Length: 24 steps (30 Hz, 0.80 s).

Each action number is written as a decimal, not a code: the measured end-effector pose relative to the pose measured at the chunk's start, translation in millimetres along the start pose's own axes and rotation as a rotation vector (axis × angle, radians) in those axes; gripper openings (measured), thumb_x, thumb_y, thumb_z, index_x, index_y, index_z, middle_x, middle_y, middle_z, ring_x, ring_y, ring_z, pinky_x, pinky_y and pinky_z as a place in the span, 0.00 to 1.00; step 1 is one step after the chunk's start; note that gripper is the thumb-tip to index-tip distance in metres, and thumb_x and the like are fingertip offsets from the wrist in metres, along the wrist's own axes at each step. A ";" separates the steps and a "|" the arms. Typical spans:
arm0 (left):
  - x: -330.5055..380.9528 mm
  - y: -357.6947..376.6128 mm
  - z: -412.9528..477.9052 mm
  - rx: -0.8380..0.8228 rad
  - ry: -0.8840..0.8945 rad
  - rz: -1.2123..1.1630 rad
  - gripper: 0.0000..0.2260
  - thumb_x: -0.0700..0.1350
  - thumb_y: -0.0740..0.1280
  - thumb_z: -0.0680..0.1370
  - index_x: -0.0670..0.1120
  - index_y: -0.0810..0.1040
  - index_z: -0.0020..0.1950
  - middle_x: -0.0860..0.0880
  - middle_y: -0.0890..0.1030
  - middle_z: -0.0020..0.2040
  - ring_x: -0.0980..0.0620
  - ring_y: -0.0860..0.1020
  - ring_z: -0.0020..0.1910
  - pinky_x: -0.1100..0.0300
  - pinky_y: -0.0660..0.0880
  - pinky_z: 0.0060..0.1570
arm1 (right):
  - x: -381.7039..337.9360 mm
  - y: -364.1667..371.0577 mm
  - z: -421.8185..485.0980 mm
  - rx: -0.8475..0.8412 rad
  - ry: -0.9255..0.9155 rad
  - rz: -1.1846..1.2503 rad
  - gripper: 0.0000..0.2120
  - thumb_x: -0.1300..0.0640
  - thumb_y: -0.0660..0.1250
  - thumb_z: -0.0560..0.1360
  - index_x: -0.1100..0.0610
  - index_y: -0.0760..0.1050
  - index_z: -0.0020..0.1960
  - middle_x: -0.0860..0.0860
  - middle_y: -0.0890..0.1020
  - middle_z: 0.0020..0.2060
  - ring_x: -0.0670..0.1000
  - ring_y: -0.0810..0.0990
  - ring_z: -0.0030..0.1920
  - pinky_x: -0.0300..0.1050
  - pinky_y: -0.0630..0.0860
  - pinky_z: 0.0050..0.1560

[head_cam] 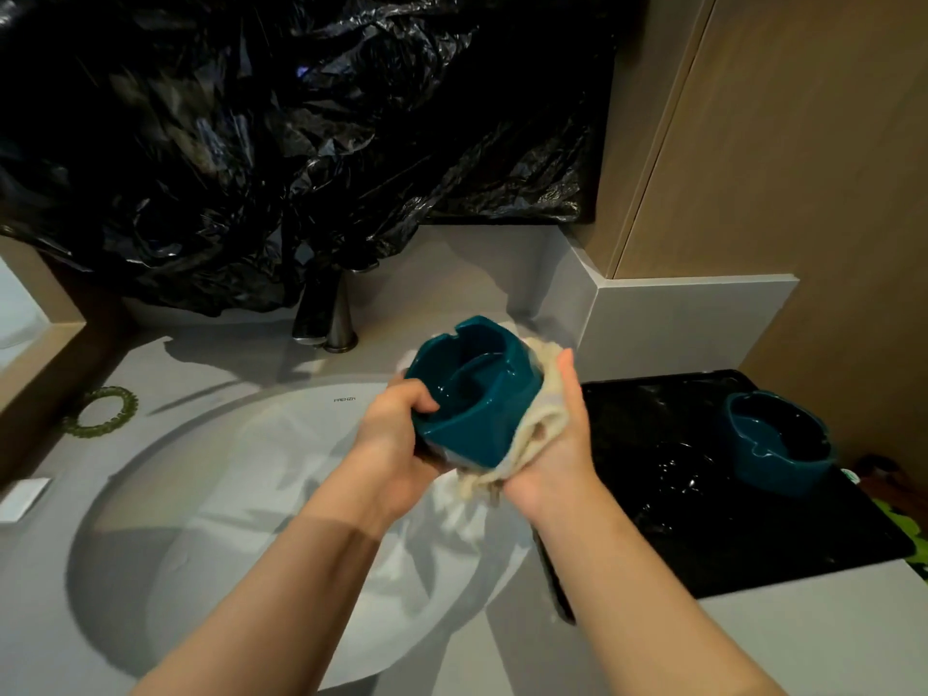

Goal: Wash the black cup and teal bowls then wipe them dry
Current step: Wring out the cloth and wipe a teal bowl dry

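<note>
I hold a teal bowl (474,389) tilted above the right side of the white sink (211,494). My left hand (396,434) grips its near rim, thumb inside. My right hand (557,444) presses a cream cloth (532,419) against the bowl's right side and underside. A second teal bowl (778,439) stands upright on a black tray (753,535) at the right. A dark glossy shape (678,469), possibly the black cup, lies on the tray left of that bowl; I cannot tell for sure.
A metal faucet (334,313) stands behind the sink, partly under crumpled black plastic sheeting (301,143). A green ring (103,411) and a white packet (22,497) lie on the grey counter at the left. A beige wall panel (803,168) rises at the right.
</note>
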State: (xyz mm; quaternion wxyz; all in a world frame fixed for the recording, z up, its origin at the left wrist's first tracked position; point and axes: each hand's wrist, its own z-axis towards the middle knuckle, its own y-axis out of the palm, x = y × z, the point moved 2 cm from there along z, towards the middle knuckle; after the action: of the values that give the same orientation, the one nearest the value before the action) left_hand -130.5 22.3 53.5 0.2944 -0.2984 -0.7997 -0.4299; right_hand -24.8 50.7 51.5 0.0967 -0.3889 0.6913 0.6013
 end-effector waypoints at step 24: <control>-1.6 -1.3 12.8 0.125 0.237 0.375 0.09 0.31 0.56 0.69 0.42 0.72 0.34 0.45 0.70 0.31 0.47 0.66 0.30 0.60 0.61 0.30 | 16.5 -19.2 -14.2 -0.085 0.324 -0.056 0.15 0.47 0.61 0.73 0.58 0.77 0.49 0.57 0.78 0.45 0.56 0.77 0.44 0.48 0.73 0.50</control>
State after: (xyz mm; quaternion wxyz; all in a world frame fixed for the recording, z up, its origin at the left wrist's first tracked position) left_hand -133.1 32.4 45.7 0.4788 -0.3703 -0.7153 -0.3493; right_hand -18.7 31.3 30.7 -0.0160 -0.5035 0.6609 0.5563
